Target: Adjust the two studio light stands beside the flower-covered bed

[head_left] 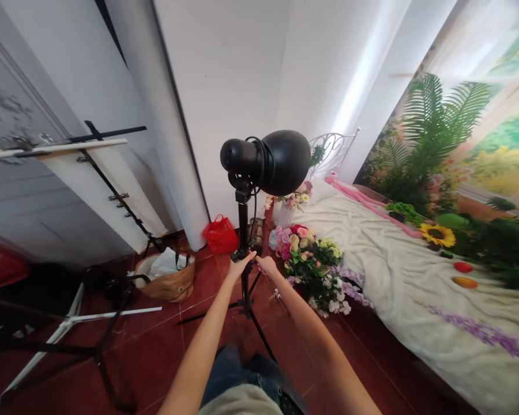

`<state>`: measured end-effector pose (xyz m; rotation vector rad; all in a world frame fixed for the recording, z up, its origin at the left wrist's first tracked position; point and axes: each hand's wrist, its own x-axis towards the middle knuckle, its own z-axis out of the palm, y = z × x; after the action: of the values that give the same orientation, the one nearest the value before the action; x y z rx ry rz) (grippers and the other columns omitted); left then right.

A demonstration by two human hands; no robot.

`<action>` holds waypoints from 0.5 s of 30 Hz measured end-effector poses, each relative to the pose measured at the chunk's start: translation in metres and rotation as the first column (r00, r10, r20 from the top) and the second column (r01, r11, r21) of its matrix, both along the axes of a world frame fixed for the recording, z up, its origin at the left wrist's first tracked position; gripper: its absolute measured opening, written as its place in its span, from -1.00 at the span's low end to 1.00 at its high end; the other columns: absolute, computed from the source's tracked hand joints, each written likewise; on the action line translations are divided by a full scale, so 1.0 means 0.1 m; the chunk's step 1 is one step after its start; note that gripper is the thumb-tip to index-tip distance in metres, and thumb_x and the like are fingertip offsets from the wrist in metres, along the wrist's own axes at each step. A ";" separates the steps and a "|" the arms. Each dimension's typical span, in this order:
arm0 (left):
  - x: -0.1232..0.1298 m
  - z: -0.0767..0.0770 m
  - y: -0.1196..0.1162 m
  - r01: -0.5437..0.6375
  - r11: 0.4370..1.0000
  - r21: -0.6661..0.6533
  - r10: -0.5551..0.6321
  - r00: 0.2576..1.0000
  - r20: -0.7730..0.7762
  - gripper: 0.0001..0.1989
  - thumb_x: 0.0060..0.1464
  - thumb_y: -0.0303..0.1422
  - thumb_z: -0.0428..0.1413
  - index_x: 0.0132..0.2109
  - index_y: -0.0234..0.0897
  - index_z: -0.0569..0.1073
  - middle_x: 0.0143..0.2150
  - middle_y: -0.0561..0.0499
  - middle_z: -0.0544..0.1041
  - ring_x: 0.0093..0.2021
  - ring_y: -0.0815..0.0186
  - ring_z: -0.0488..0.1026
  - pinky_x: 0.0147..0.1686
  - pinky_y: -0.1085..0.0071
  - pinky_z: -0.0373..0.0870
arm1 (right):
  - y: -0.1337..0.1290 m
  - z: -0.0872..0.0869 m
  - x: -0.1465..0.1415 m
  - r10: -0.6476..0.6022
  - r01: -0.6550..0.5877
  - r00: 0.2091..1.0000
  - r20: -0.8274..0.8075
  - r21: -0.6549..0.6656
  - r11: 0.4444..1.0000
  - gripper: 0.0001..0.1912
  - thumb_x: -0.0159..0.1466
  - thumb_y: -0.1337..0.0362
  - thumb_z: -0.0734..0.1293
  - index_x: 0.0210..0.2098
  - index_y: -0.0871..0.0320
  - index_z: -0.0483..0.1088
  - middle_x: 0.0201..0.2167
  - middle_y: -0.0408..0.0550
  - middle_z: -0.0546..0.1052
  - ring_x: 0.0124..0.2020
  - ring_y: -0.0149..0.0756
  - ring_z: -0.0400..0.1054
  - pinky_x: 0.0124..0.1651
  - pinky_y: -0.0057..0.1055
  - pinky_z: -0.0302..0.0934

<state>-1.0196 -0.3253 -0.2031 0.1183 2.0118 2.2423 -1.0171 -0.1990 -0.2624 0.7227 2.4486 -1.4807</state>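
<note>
A black studio lamp with a cable looped round its neck sits on top of a black tripod stand in the middle of the view. My left hand is closed round the stand's pole at a joint below the lamp. Just right of it, my right hand pinches at the same joint, on what looks like a small knob mostly hidden by the fingers. The stand's legs are spread on the red tiled floor.
Left are a wicker basket, a red bag and white and black stand legs. Right of the lamp stand are flower bouquets and a bed with a cream blanket, a sunflower and greenery.
</note>
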 end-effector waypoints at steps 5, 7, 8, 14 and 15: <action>0.04 -0.03 0.02 -0.023 0.999 0.025 0.022 0.999 0.048 -0.66 -0.38 -0.23 0.31 -0.39 -0.30 0.47 -0.40 -0.02 0.53 -0.41 0.30 0.46 -0.31 0.32 0.42 | -0.03 0.05 0.39 0.108 -0.024 0.965 -0.238 0.328 0.944 -0.53 0.29 -0.06 0.02 -0.29 0.13 0.38 -0.43 0.03 0.52 -0.30 -0.24 0.40 -0.26 -0.42 0.15; 0.04 -0.02 0.02 -0.007 1.000 0.021 0.006 0.999 0.052 -0.69 -0.38 -0.23 0.30 -0.43 -0.30 0.46 -0.44 0.01 0.52 -0.46 0.34 0.44 -0.35 0.35 0.42 | -0.03 0.06 0.52 0.227 -0.063 0.924 -0.307 0.464 0.883 -0.52 0.32 -0.04 -0.04 -0.13 0.08 0.34 -0.28 0.03 0.52 -0.25 -0.23 0.39 -0.22 -0.41 0.14; 0.03 0.00 0.03 0.007 1.000 0.015 -0.008 0.999 0.048 -0.71 -0.37 -0.23 0.30 -0.46 -0.30 0.45 -0.47 0.03 0.50 -0.48 0.36 0.42 -0.36 0.36 0.41 | -0.03 0.07 0.56 0.277 -0.092 0.906 -0.320 0.490 0.867 -0.53 0.33 -0.02 -0.06 -0.07 0.06 0.32 -0.23 0.02 0.51 -0.22 -0.24 0.39 -0.21 -0.41 0.14; 0.04 0.02 -0.01 0.093 0.996 0.011 -0.093 0.995 0.022 -0.72 -0.34 -0.22 0.29 -0.52 -0.31 0.43 -0.55 0.07 0.46 -0.53 0.41 0.39 -0.40 0.42 0.40 | 0.03 0.01 0.47 0.426 -0.188 0.810 -0.404 0.509 0.840 -0.61 0.35 0.08 -0.01 -0.09 0.04 0.35 -0.17 -0.01 0.48 -0.12 -0.22 0.30 -0.12 -0.39 0.12; 0.04 0.01 -0.02 0.090 0.996 0.004 -0.090 0.996 0.024 -0.72 -0.34 -0.21 0.28 -0.49 -0.31 0.44 -0.54 0.07 0.46 -0.53 0.40 0.40 -0.41 0.41 0.40 | 0.03 -0.02 0.43 0.433 -0.192 0.797 -0.422 0.502 0.843 -0.62 0.35 0.08 0.00 -0.13 0.05 0.37 -0.18 -0.01 0.48 -0.12 -0.22 0.29 -0.10 -0.37 0.12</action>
<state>-1.0151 -0.3276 -0.2021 0.1778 1.9505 2.1821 -0.9737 -0.1963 -0.2643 -0.0983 3.1660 -1.0980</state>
